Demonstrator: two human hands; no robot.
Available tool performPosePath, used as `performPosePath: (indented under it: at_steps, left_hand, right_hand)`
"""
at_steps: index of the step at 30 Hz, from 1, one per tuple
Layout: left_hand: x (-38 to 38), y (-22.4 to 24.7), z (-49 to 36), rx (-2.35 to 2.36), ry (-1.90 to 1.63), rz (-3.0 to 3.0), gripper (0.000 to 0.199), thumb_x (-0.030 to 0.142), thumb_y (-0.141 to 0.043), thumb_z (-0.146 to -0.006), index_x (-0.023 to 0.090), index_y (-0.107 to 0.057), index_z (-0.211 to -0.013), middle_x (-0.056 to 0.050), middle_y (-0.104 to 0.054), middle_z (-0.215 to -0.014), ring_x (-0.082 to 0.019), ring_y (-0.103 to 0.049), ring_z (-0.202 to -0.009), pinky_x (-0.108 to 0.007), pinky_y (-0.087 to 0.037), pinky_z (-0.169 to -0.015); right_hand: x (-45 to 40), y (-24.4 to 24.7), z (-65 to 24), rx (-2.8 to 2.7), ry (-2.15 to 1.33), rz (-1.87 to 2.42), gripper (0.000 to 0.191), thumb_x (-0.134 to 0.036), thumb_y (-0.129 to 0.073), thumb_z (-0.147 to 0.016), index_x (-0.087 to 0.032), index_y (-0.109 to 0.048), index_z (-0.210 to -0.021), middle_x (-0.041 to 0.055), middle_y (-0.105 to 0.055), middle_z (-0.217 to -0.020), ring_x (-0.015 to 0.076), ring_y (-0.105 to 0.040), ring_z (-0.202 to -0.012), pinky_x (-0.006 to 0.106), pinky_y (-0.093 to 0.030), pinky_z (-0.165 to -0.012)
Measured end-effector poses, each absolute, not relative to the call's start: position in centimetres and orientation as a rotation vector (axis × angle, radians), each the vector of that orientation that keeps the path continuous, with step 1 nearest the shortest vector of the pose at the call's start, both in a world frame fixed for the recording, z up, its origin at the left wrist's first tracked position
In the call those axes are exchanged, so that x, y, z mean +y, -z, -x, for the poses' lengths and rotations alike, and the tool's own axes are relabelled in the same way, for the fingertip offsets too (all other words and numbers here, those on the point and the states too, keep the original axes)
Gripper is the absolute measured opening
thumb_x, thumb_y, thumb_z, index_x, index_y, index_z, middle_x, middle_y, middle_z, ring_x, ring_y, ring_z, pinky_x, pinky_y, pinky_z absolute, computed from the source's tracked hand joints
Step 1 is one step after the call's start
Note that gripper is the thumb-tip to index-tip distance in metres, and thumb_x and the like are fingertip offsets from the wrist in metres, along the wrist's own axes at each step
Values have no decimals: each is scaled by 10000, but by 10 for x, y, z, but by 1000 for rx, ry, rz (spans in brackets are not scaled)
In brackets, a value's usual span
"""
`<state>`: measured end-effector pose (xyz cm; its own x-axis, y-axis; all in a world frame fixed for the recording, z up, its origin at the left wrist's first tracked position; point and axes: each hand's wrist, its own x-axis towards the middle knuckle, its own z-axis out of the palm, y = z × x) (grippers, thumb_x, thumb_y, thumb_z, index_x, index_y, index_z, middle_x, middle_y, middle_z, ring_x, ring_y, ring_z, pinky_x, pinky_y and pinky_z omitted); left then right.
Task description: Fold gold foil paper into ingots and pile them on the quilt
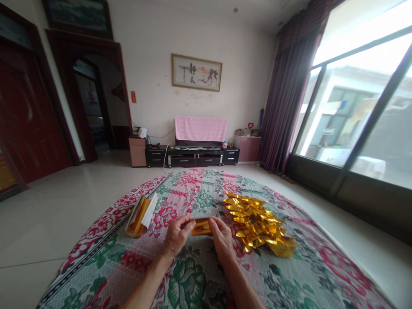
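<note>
A small strip of gold foil paper (202, 226) is stretched between my two hands just above the table. My left hand (178, 235) pinches its left end between thumb and fingers. At the other end, my right hand (222, 236) grips the foil the same way. To the right lies a heap of folded gold foil pieces (257, 223) with pointed ends, laid in overlapping rows. On the left rests a curled stack of gold foil sheets (140, 216) with white paper along its side.
A flowered cloth (186, 281) covers the round table under my hands. Beyond it, a low black TV cabinet (201, 158) stands at the wall, with a pink cloth (200, 128) draped above. A window (360, 107) and purple curtain (286, 86) are on the right.
</note>
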<state>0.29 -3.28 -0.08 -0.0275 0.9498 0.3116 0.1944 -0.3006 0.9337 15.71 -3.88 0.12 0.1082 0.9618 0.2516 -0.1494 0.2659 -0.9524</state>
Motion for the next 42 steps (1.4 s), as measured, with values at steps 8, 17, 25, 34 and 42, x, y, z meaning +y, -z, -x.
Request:
performPosePath:
  at_steps: [8,17,25,34,42]
  left_hand:
    - [-35,-1,-3,1235,-1383,-1559,282,385,-565,-737,134,-666,-816,-18,-659,-705,-146,-569,-660,-221,-447,-621]
    - [-31,4,-7,1402,-1367,-1618,277,390,-492,-766,152,-632,-789,-11,-635,-684,-140,-558,-638,-214,-424,-597]
    - [-30,6,-11,1831,-1135,-1801,209,269,-427,-795,186,-606,-724,-18,-656,-696,-131,-578,-662,-211,-373,-615]
    - [-25,-6,-26,2166,-616,-1976,208,236,-438,-782,195,-636,-735,-74,-695,-787,-194,-625,-761,-255,-321,-578]
    - [-26,0,-28,2206,-579,-2108,209,220,-406,-820,186,-608,-774,-72,-672,-790,-187,-616,-757,-256,-332,-593]
  right_hand:
    - [-41,-3,-156,-1149,-1029,935,304,-430,-572,-741,-142,-646,-804,20,-655,-729,155,-577,-683,223,-459,-620]
    - [-36,5,-154,-1304,-679,1170,334,-432,-499,-766,-152,-671,-824,41,-674,-750,174,-597,-702,239,-454,-642]
    - [-36,10,-150,-1539,-264,1520,284,-304,-430,-812,-210,-694,-763,28,-642,-723,149,-574,-691,227,-379,-635]
    - [-36,6,-153,-1660,-51,1760,262,-217,-462,-794,-204,-685,-657,51,-612,-782,151,-518,-754,232,-348,-681]
    - [-41,4,-152,-1767,71,1794,259,-216,-464,-815,-215,-674,-663,47,-601,-802,161,-491,-733,260,-323,-684]
